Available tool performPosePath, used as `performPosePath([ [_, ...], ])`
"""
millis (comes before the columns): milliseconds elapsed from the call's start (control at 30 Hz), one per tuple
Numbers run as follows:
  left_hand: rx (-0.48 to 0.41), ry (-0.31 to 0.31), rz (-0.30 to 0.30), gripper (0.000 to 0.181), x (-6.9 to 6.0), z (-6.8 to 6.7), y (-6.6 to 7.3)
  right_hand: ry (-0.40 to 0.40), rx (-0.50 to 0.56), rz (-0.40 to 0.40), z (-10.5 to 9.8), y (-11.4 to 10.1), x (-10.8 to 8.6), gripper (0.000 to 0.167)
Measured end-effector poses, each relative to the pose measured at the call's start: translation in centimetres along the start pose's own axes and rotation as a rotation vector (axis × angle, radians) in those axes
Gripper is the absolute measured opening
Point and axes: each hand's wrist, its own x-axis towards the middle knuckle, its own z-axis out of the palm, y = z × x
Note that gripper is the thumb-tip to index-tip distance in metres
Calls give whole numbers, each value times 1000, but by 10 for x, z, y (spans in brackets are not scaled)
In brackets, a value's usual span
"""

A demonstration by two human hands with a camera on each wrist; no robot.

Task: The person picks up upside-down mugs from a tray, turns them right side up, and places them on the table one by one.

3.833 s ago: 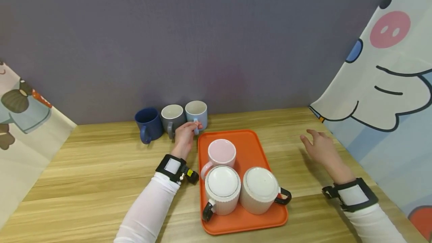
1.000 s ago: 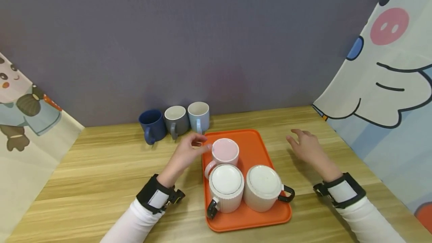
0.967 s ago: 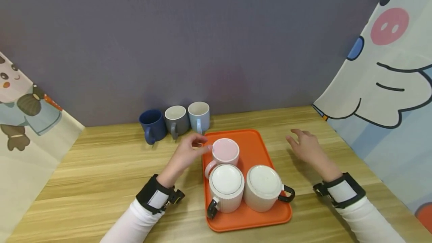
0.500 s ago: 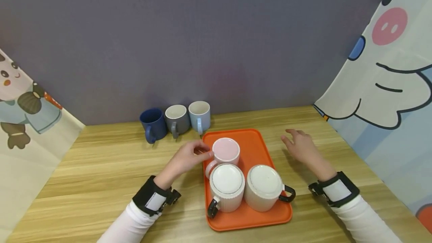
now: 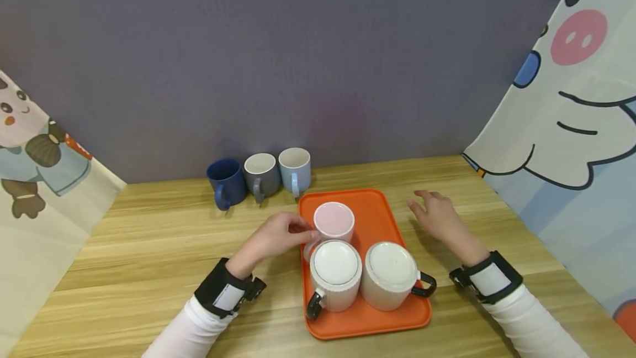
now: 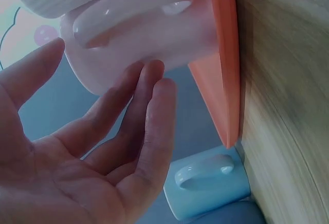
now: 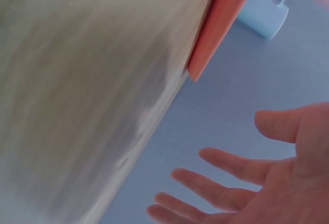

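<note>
Upside down on an orange tray (image 5: 367, 325) stands a pink mug (image 5: 334, 220), its handle toward my left hand (image 5: 280, 236). That hand is beside the mug, thumb and fingers spread apart around the handle without gripping it. In the left wrist view the pink mug's handle (image 6: 131, 11) shows above the fingertips (image 6: 153, 70); I cannot tell whether they touch the mug. Two larger white mugs with black handles, the left one (image 5: 335, 275) and the right one (image 5: 390, 278), sit inverted nearer me. My right hand (image 5: 437, 217) hovers right of the tray, fingers loosely extended, holding nothing.
Behind the tray's left corner, a navy mug (image 5: 227, 187), a grey mug (image 5: 262, 178) and a light blue mug (image 5: 295, 173) stand upright in a row, handles toward me. A grey wall (image 5: 318, 70) rises at the wooden table's (image 5: 149, 269) back edge.
My left hand has left the light blue mug's handle and come nearer to me, to the pink mug's handle. My right hand has drifted left toward the tray.
</note>
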Motion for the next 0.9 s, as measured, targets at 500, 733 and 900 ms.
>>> performPosePath([
  [500, 54, 0, 3, 19, -2, 5, 5, 22, 5, -35, 4, -15, 7, 46],
  [733, 44, -27, 34, 19, -1, 9, 2, 22, 6, -48, 6, -18, 10, 45],
  [900, 43, -23, 13, 14, -1, 10, 4, 28, 6, -60, 9, -20, 11, 44],
])
